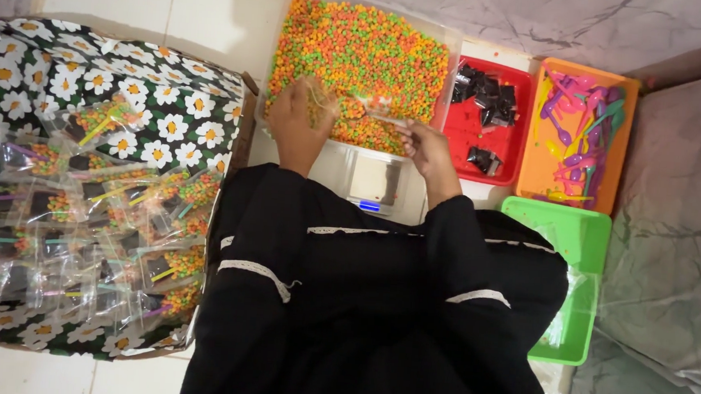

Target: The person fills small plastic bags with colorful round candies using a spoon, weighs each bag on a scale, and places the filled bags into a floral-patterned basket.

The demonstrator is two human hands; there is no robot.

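While both hands work over it, a clear plastic tub [452, 44] heaped with small orange, green and yellow cereal balls [360, 54] sits at the top centre of the view, on pale floor tiles. The left hand [298, 119] rests at the tub's near edge with its fingers curled down into the balls; whether it has closed on any cannot be told. Just beside it, the right hand [426, 149] pinches a small clear bag [373, 106] that stretches between the two hands, lying right over the pile. Directly below the hands, touching the tub's near side, is a small digital scale [374, 182]. To the right stands a red tray [486, 136] of dark wrapped pieces, then an orange tray [534, 164] of pink, purple and green plastic spoons, with a green tray [578, 238] of clear bags nearer the person. On the left, a box [167, 118] covered in daisy-print cloth carries many filled clear packets [110, 221]. Black sleeves with white trim fill the foreground.
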